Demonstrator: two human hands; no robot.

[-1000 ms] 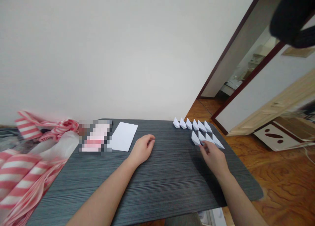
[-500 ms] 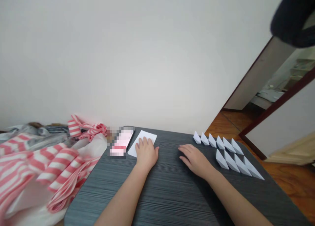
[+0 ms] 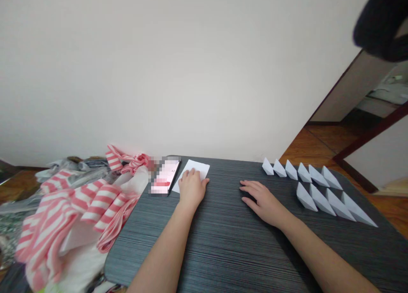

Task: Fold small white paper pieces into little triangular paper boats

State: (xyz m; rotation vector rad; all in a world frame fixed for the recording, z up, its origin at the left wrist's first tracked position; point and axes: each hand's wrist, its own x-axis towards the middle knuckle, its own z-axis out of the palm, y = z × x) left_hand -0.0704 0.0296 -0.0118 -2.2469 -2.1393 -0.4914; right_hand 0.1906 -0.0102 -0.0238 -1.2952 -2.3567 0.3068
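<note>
Paper [image 3: 198, 166] lies near the far left corner of the table [image 3: 223, 242], just right of a phone [image 3: 164, 179], probably placed there to suit your left hand [image 3: 192, 189]. That hand lies palm down across it, fingers bent; whether they pinch it cannot be told. Around the middle, your right hand [image 3: 263, 203] is open, holding nothing, fingers loosely spread. Toward the right edge, your folded paper pieces [image 3: 321, 199] form two rows, six behind four, likely lined up to keep them apart from your hands.

Soft, diffuse light; far wall [image 3: 204, 80] palest centrally; shadow beneath right forearm [image 3: 314, 244]; phone [image 3: 165, 179] at left pixelated.
</note>
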